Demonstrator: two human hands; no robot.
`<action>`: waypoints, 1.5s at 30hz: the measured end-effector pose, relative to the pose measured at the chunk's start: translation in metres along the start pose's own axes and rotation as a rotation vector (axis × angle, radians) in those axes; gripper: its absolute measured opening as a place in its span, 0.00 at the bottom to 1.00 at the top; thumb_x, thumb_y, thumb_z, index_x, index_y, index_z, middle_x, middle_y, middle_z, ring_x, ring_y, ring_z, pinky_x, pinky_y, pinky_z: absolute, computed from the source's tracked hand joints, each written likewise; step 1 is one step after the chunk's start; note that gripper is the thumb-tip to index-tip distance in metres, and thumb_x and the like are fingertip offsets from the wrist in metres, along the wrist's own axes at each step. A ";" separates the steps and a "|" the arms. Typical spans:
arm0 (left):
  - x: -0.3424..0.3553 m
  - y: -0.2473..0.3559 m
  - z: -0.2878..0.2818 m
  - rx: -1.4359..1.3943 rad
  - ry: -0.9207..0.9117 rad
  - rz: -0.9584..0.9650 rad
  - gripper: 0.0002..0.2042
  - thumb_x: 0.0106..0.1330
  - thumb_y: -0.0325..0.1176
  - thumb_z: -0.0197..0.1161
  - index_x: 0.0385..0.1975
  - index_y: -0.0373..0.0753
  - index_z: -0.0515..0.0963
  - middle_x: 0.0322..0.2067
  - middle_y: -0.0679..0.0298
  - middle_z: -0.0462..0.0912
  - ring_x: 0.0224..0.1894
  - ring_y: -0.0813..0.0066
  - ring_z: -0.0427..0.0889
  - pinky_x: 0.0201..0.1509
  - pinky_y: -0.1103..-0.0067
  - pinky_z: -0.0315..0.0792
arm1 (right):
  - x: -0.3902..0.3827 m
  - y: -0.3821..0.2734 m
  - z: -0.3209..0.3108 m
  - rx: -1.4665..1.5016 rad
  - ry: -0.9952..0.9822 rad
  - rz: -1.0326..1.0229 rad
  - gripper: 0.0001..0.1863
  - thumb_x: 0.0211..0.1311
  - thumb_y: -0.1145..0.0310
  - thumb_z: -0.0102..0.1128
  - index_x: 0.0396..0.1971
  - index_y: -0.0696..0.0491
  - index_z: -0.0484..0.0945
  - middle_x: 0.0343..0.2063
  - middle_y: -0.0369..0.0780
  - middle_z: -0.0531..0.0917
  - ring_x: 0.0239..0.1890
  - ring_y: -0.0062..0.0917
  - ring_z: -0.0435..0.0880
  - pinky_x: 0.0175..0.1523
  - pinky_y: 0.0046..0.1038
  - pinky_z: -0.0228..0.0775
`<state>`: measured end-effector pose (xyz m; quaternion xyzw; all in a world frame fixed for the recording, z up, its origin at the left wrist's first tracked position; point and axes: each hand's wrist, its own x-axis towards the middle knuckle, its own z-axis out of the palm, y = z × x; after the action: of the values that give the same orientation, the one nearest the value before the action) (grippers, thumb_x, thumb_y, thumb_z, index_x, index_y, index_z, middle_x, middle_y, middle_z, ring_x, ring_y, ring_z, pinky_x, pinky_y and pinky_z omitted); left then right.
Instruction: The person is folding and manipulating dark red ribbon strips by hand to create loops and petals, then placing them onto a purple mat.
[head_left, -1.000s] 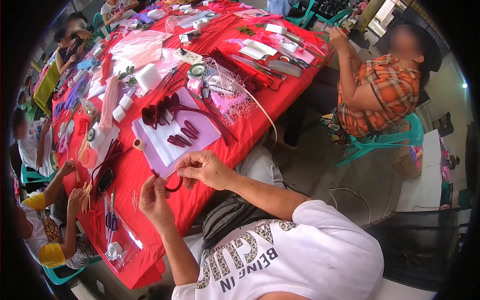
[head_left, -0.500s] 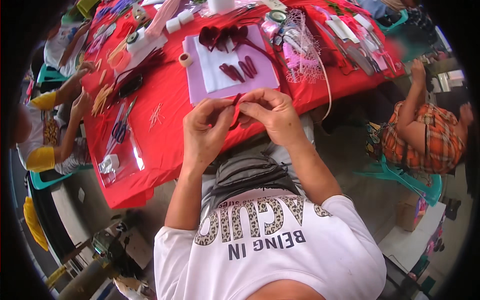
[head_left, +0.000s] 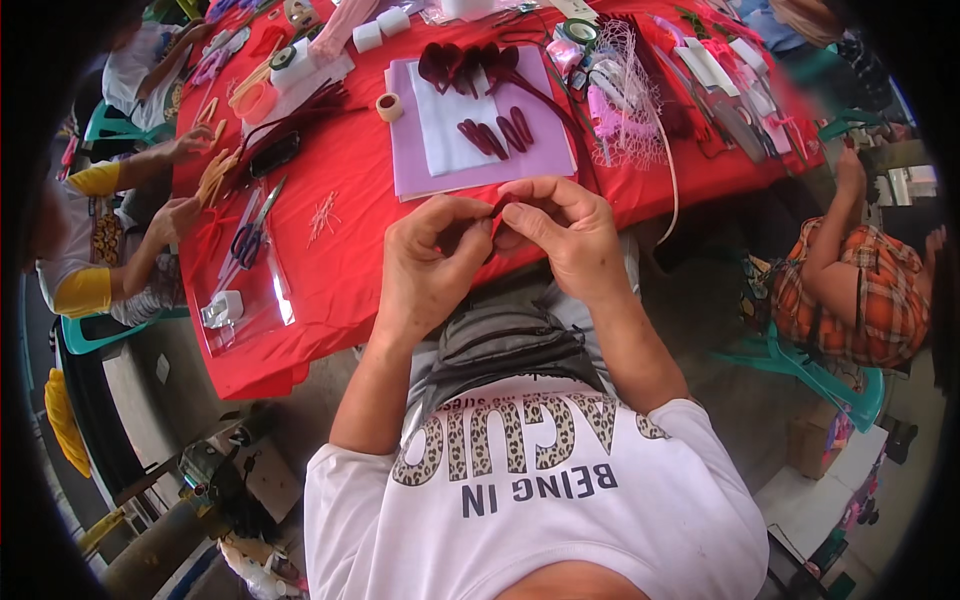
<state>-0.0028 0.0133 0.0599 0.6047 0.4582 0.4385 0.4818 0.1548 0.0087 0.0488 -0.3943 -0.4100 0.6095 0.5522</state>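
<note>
- Hand on the left [head_left: 430, 262]: bent fingers and thumb pinching a small dark-red strip [head_left: 497, 222], which sits between the two sets of fingertips.
- Hand on the right [head_left: 570, 242]: thumb and forefinger grasping the same strip, much of which the fingers hide; both are at the near edge of the surface [head_left: 350, 262], covered in red cloth.
- Waist bag [head_left: 520, 325], dark grey, just nearer than the fingers, across the front of the person's white shirt [head_left: 530, 505].
- Purple sheets [head_left: 408, 140], just beyond the fingers, lying flat with a pale cloth-like sheet [head_left: 440, 122] on top.
- Dark-red loops [head_left: 497, 136], narrow and side by side, on the pale sheet.
- Dark-red cupped pieces [head_left: 465, 68], grouped at the far end of those sheets.
- Tan roll [head_left: 389, 107], just left of the purple sheets.
- Thin pale pieces [head_left: 322, 217], in a loose pile farther left.
- Scissors [head_left: 247, 240] with dark handles, left of that pile, near a clear plastic sheet [head_left: 262, 312].
- Pink and white netting [head_left: 622, 115], right of the purple sheets, beside a pale curved rod [head_left: 671, 180].
- Co-worker with yellow sleeves [head_left: 85, 288] at the left, hands near tan sticks [head_left: 216, 180].
- Person in an orange checked shirt [head_left: 860, 285] at the right, on a green chair [head_left: 850, 388].
</note>
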 end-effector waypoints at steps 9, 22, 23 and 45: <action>-0.001 -0.001 -0.002 0.023 -0.007 0.012 0.05 0.57 0.21 0.56 0.32 0.31 0.76 0.23 0.70 0.76 0.25 0.89 0.73 0.30 0.89 0.68 | 0.001 0.000 0.000 0.012 -0.041 0.022 0.07 0.57 0.77 0.56 0.35 0.61 0.75 0.27 0.38 0.80 0.27 0.17 0.79 0.34 0.18 0.74; 0.002 0.005 0.001 0.053 -0.027 0.045 0.04 0.58 0.22 0.56 0.31 0.31 0.76 0.23 0.69 0.78 0.25 0.89 0.74 0.29 0.88 0.69 | 0.002 0.001 -0.004 0.029 -0.027 0.012 0.06 0.56 0.78 0.56 0.34 0.59 0.75 0.25 0.38 0.80 0.24 0.20 0.80 0.32 0.19 0.76; 0.002 0.005 0.001 0.053 -0.028 0.042 0.04 0.58 0.22 0.56 0.31 0.31 0.76 0.23 0.69 0.78 0.25 0.89 0.74 0.29 0.88 0.69 | 0.002 0.000 -0.003 0.028 -0.030 0.010 0.05 0.57 0.77 0.56 0.34 0.59 0.75 0.25 0.38 0.80 0.24 0.19 0.80 0.32 0.19 0.75; 0.009 -0.028 0.016 -0.282 0.118 -0.050 0.05 0.62 0.31 0.57 0.28 0.35 0.74 0.19 0.71 0.72 0.17 0.88 0.65 0.20 0.90 0.59 | 0.012 0.011 -0.020 0.152 0.158 -0.122 0.01 0.56 0.75 0.56 0.27 0.56 0.76 0.23 0.31 0.76 0.28 0.09 0.71 0.34 0.14 0.64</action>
<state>0.0109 0.0222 0.0308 0.4927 0.4345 0.5209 0.5450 0.1686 0.0211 0.0313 -0.3724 -0.3409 0.5712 0.6472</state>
